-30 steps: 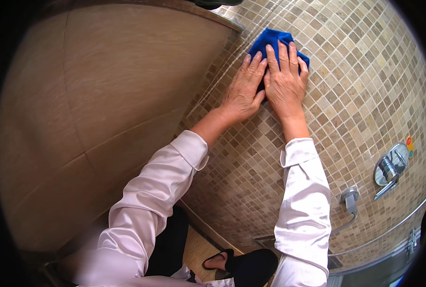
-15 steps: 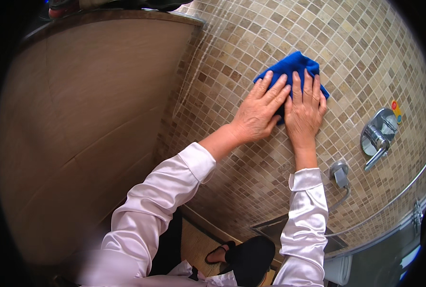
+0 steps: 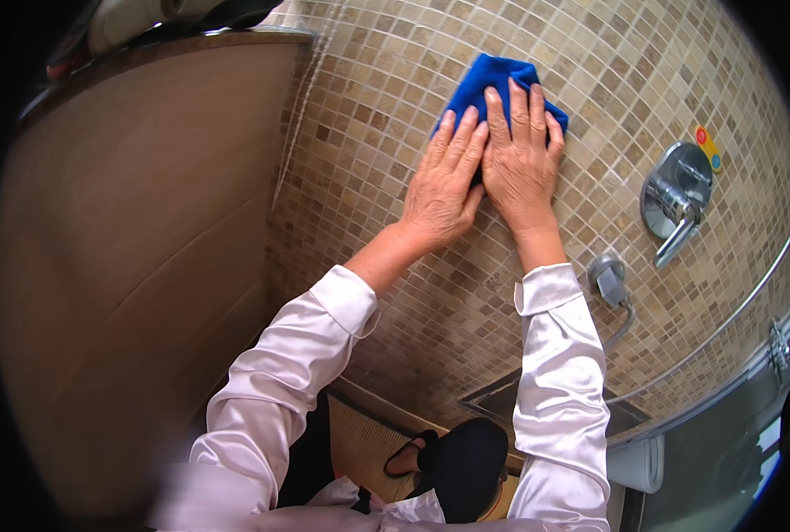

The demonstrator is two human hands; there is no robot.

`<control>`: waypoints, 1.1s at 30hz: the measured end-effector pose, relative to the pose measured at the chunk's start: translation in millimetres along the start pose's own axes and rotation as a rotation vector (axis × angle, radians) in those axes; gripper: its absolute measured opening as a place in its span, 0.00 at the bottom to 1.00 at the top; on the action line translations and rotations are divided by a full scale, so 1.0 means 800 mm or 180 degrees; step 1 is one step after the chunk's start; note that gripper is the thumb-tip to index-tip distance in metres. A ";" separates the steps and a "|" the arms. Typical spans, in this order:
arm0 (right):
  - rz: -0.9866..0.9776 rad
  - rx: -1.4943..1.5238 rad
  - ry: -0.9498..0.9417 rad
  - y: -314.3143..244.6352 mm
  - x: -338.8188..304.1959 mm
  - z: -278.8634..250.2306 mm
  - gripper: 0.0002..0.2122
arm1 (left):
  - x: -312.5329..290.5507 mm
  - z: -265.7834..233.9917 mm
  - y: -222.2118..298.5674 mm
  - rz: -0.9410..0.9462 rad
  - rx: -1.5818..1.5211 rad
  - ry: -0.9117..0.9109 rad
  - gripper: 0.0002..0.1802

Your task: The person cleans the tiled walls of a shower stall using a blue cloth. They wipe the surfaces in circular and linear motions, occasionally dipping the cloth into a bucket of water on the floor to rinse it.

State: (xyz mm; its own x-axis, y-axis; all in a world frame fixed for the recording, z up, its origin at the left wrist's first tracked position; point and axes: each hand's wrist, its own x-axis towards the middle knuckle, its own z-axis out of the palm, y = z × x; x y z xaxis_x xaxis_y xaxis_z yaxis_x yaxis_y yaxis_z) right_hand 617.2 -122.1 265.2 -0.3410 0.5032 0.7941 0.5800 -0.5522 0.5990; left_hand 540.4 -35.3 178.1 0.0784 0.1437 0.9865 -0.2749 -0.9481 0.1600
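A blue cloth point(image 3: 490, 74) is spread on a wall of small beige and brown mosaic tiles point(image 3: 386, 168). My left hand point(image 3: 442, 188) lies flat over the cloth's lower left part, fingers stretched out. Beside it, my right hand point(image 3: 521, 164) presses on the cloth's right part with its fingers extended. The two hands are side by side, nearly touching, and the cloth under them is partly hidden. To the right of my right hand, a chrome mixer tap point(image 3: 676, 191) with a lever is fixed to the tiles.
Below the tap sits a chrome hose outlet point(image 3: 607, 277) with a hose. A brown panel point(image 3: 147, 195) stands at left, with dark and pale items on its top ledge. A red, yellow and blue sticker point(image 3: 708, 149) is by the tap. A white fixture point(image 3: 638, 465) stands lower right.
The whole view has shifted, so the wall fixtures appear higher and further left. Against the tap, the cloth and both hands have slid slightly left. Both hands remain on the cloth.
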 end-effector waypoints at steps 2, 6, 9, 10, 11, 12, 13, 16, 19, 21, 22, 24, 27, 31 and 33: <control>0.0009 0.0006 -0.0007 0.008 -0.007 -0.002 0.24 | -0.001 0.004 0.006 -0.0022 0.0051 0.0022 0.44; 0.0387 -0.0008 -0.0082 0.026 -0.043 -0.019 0.25 | 0.001 0.012 0.024 0.0240 -0.0027 -0.0205 0.43; 0.0780 -0.0222 -0.0171 0.039 -0.079 -0.037 0.26 | 0.005 0.023 0.047 0.0517 -0.0026 -0.0462 0.42; 0.0917 -0.0262 -0.0149 0.041 -0.088 -0.040 0.25 | 0.007 0.027 0.052 0.0611 -0.0066 -0.0477 0.41; 0.1038 -0.0314 -0.0156 0.042 -0.100 -0.043 0.25 | 0.006 0.033 0.059 0.0643 -0.0100 -0.0544 0.39; 0.1150 -0.0241 -0.0076 0.041 -0.108 -0.046 0.24 | 0.005 0.037 0.064 0.0685 -0.0152 -0.0599 0.38; 0.1261 -0.0296 -0.0073 0.040 -0.118 -0.043 0.25 | 0.003 0.040 0.067 0.0727 -0.0197 -0.0655 0.37; 0.1465 -0.0303 -0.0080 0.039 -0.141 -0.043 0.26 | -0.006 0.051 0.075 0.0784 -0.0299 -0.0682 0.36; 0.1474 -0.0409 -0.0047 0.031 -0.144 -0.033 0.27 | -0.010 0.050 0.069 0.0751 -0.0345 -0.0653 0.36; 0.1365 -0.0316 -0.0002 0.022 -0.140 -0.027 0.28 | -0.019 0.047 0.062 0.0646 -0.0317 -0.0574 0.35; 0.1228 -0.0284 -0.0045 0.019 -0.137 -0.025 0.28 | -0.025 0.044 0.058 0.0577 -0.0279 -0.0504 0.35; 0.0915 -0.0210 -0.0107 0.006 -0.128 -0.020 0.27 | -0.042 0.037 0.044 0.0453 -0.0161 -0.0337 0.36; 0.0541 -0.0074 -0.0180 -0.028 -0.114 -0.009 0.27 | -0.072 0.019 0.023 0.0083 0.0048 -0.0211 0.37; 0.0230 -0.0020 -0.0329 -0.070 -0.098 0.011 0.25 | -0.100 -0.001 -0.010 -0.0218 0.0068 -0.0062 0.38; 0.0162 0.0062 -0.0345 -0.089 -0.100 0.016 0.25 | -0.112 -0.008 -0.020 -0.0276 0.0152 -0.0054 0.36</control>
State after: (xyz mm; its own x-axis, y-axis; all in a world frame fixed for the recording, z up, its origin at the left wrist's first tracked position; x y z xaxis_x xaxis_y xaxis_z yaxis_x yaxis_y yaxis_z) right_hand 612.7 -114.9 157.6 -0.2294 0.5444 0.8068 0.6091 -0.5663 0.5553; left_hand 531.8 -31.4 87.1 0.1163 0.2214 0.9682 -0.2203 -0.9448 0.2425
